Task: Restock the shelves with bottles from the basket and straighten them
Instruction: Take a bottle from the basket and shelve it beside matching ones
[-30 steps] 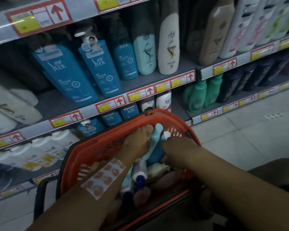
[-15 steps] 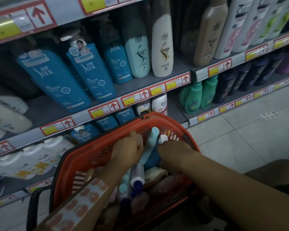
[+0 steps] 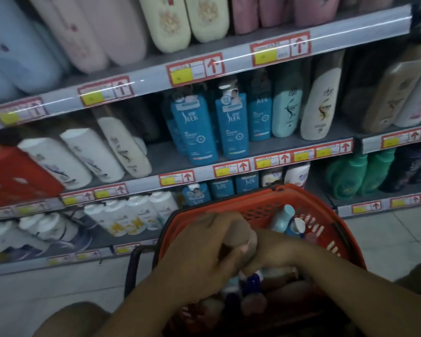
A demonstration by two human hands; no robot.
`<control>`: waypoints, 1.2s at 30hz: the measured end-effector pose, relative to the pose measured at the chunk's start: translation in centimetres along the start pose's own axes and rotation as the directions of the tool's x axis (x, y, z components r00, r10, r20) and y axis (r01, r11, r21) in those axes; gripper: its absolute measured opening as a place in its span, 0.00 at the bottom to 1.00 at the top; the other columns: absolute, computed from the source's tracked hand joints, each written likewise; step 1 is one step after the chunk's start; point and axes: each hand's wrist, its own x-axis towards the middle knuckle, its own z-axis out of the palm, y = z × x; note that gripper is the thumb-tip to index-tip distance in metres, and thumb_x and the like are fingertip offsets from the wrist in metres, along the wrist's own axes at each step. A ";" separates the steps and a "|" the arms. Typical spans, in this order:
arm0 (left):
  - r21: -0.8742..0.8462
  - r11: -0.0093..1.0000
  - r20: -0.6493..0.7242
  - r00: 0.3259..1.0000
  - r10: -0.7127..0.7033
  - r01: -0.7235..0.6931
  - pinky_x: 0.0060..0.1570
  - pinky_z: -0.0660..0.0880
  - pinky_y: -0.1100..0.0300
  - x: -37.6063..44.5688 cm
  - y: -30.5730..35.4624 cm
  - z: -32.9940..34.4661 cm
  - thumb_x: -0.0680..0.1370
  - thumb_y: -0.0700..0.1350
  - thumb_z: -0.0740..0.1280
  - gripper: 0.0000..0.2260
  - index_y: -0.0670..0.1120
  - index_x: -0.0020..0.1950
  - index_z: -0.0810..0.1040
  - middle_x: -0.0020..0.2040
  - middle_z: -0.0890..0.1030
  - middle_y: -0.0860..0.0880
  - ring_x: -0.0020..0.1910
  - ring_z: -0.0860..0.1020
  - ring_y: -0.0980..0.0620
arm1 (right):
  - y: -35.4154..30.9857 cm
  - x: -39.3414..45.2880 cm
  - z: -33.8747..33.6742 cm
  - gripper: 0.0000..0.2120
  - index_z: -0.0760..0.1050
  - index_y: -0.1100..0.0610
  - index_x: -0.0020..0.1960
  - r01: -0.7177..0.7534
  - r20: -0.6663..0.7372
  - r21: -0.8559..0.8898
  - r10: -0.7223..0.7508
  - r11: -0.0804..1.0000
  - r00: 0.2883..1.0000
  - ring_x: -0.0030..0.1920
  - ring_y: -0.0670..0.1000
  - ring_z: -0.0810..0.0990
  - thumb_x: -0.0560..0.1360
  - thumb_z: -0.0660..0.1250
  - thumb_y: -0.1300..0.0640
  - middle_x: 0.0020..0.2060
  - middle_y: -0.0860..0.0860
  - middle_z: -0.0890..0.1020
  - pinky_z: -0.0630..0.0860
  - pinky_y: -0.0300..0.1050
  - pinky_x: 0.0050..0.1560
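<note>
At the far left a red pack (image 3: 15, 176) fills the edge of the middle shelf (image 3: 170, 161), with 3 white bottles (image 3: 88, 156) leaning beside it. On the shelf below, a row of small white bottles (image 3: 129, 215) stands near the left rim of the orange basket (image 3: 260, 203). The left hand (image 3: 204, 254) is over the basket, its fingers (image 3: 238, 229) curled round a tan bottle (image 3: 249, 240) held just above the heap; how firmly it is gripped is blurred. On the middle shelf above, 2 blue bottles (image 3: 195, 132) stand upright side by side, then a pale teal bottle (image 3: 287, 110) and a cream bottle (image 3: 319, 103) to their right. The right hand (image 3: 277, 251) meets the left at the tan bottle, but I cannot tell whether its fingers grasp it or only touch it. Inside the basket lie more bottles, among them a light blue bottle (image 3: 283, 218) propped against the far wall and dark blue caps (image 3: 250, 280) under the hands. At the right, 2 green bottles (image 3: 357, 176) stand on the lowest shelf, beside dark ones.
</note>
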 end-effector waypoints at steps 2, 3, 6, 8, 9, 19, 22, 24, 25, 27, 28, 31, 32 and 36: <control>-0.072 0.995 -0.034 0.997 -0.066 0.063 0.52 0.72 0.62 -1.1 -0.8 -0.2 0.80 0.57 0.62 0.15 0.59 0.66 0.68 0.58 0.77 0.58 0.56 0.74 0.61 | 0.0 0.5 1.9 0.17 0.82 0.52 0.52 0.031 0.009 0.092 -0.032 0.995 0.999 0.54 0.47 0.84 0.66 0.80 0.62 0.50 0.47 0.87 0.80 0.46 0.58; -0.079 0.993 -0.042 0.995 -0.090 0.087 0.51 0.72 0.62 -1.4 -1.3 -0.2 0.81 0.57 0.62 0.14 0.59 0.66 0.68 0.57 0.77 0.58 0.56 0.74 0.61 | 0.0 0.7 2.7 0.19 0.82 0.55 0.56 0.048 0.005 0.122 -0.049 0.991 0.999 0.57 0.52 0.84 0.66 0.80 0.61 0.53 0.50 0.86 0.79 0.54 0.61; -0.064 0.987 -0.086 0.985 -0.152 0.146 0.46 0.70 0.68 -1.8 -2.6 0.2 0.81 0.59 0.62 0.13 0.60 0.65 0.67 0.54 0.77 0.60 0.51 0.75 0.63 | -0.1 1.0 4.5 0.24 0.81 0.55 0.59 0.090 -0.054 0.129 -0.083 0.988 0.995 0.58 0.53 0.84 0.66 0.82 0.52 0.54 0.52 0.86 0.78 0.61 0.63; -0.123 0.968 -0.119 0.965 -0.234 0.219 0.47 0.73 0.67 -2.1 -3.1 0.6 0.80 0.59 0.64 0.17 0.60 0.67 0.65 0.53 0.78 0.60 0.50 0.76 0.63 | -0.3 0.9 5.2 0.21 0.82 0.57 0.59 0.097 -0.105 0.152 -0.081 0.984 0.991 0.57 0.51 0.84 0.68 0.81 0.55 0.54 0.51 0.86 0.78 0.56 0.63; -0.174 0.953 -0.129 0.954 -0.272 0.248 0.47 0.74 0.66 -2.2 -3.3 0.8 0.80 0.59 0.66 0.20 0.60 0.68 0.64 0.53 0.79 0.60 0.50 0.77 0.63 | -0.6 0.8 5.5 0.18 0.83 0.57 0.57 0.102 -0.117 0.164 -0.084 0.981 0.990 0.56 0.51 0.85 0.69 0.80 0.57 0.53 0.51 0.87 0.79 0.55 0.63; -0.803 0.522 -0.215 0.677 -0.704 0.288 0.37 0.72 0.60 -1.4 -2.6 2.7 0.72 0.40 0.76 0.12 0.47 0.40 0.73 0.34 0.77 0.53 0.33 0.76 0.56 | -2.3 1.7 8.5 0.08 0.84 0.57 0.46 0.248 -0.386 0.100 -0.192 0.964 0.902 0.45 0.54 0.87 0.68 0.79 0.58 0.42 0.52 0.87 0.81 0.61 0.48; -0.833 0.532 -0.253 0.752 -0.608 0.149 0.34 0.69 0.55 -1.3 -3.7 0.7 0.64 0.39 0.70 0.10 0.43 0.36 0.68 0.31 0.71 0.47 0.32 0.70 0.50 | -3.9 1.5 8.3 0.15 0.82 0.53 0.52 0.244 -0.285 0.154 -0.194 0.957 0.939 0.48 0.50 0.86 0.68 0.79 0.53 0.46 0.49 0.87 0.82 0.51 0.50; -0.862 0.504 -0.266 0.801 -0.536 0.051 0.36 0.67 0.55 -1.2 -4.5 -0.8 0.60 0.41 0.70 0.14 0.37 0.37 0.68 0.33 0.70 0.41 0.34 0.69 0.47 | -4.3 1.2 8.2 0.22 0.78 0.54 0.58 0.178 -0.145 0.229 -0.147 0.957 0.978 0.45 0.48 0.84 0.67 0.81 0.54 0.45 0.48 0.86 0.80 0.43 0.45; -0.880 0.475 -0.264 0.812 -0.520 0.019 0.36 0.67 0.56 -1.1 -4.9 -1.4 0.58 0.42 0.69 0.16 0.35 0.37 0.68 0.34 0.71 0.40 0.35 0.68 0.46 | -4.1 1.1 8.4 0.27 0.75 0.53 0.60 0.137 -0.090 0.256 -0.117 0.957 0.989 0.45 0.48 0.84 0.66 0.83 0.54 0.44 0.49 0.85 0.80 0.43 0.44; -0.923 0.383 -0.230 0.829 -0.509 -0.021 0.34 0.66 0.59 -1.0 -5.2 -2.4 0.56 0.39 0.67 0.13 0.35 0.37 0.69 0.34 0.71 0.40 0.34 0.69 0.47 | -3.7 0.9 8.9 0.35 0.72 0.52 0.63 0.091 -0.077 0.275 -0.073 0.957 0.994 0.46 0.53 0.85 0.62 0.85 0.51 0.48 0.53 0.86 0.81 0.50 0.43; -0.947 0.321 -0.201 0.836 -0.511 -0.032 0.34 0.66 0.60 -1.0 -5.3 -2.6 0.56 0.36 0.64 0.10 0.38 0.37 0.70 0.33 0.72 0.41 0.33 0.70 0.48 | -3.6 0.9 9.3 0.38 0.71 0.52 0.64 0.093 -0.097 0.283 -0.068 0.955 0.993 0.48 0.57 0.85 0.61 0.85 0.51 0.49 0.56 0.85 0.82 0.55 0.43; -0.981 0.184 -0.157 0.815 -0.557 -0.063 0.36 0.66 0.58 -0.7 -5.5 -2.8 0.56 0.33 0.59 0.10 0.43 0.35 0.72 0.32 0.73 0.44 0.34 0.71 0.48 | -3.1 1.1 9.8 0.40 0.71 0.51 0.65 0.139 -0.183 0.310 -0.085 0.940 0.979 0.52 0.61 0.84 0.59 0.87 0.51 0.52 0.58 0.85 0.81 0.59 0.49; -0.985 0.160 -0.151 0.805 -0.573 -0.070 0.36 0.66 0.58 -0.5 -5.6 -2.7 0.56 0.34 0.59 0.10 0.44 0.34 0.72 0.32 0.72 0.44 0.35 0.70 0.48 | -3.2 1.0 9.7 0.38 0.71 0.51 0.64 0.159 -0.199 0.317 -0.099 0.935 0.975 0.52 0.59 0.85 0.60 0.87 0.52 0.51 0.57 0.85 0.82 0.57 0.50; -0.966 0.251 -0.115 0.777 -0.618 0.057 0.40 0.71 0.52 0.1 -6.0 -2.3 0.60 0.44 0.73 0.10 0.46 0.37 0.75 0.37 0.75 0.41 0.37 0.74 0.46 | -4.0 0.1 9.1 0.27 0.76 0.52 0.60 0.209 -0.248 0.357 -0.123 0.910 0.961 0.39 0.53 0.85 0.63 0.79 0.61 0.42 0.51 0.86 0.82 0.50 0.38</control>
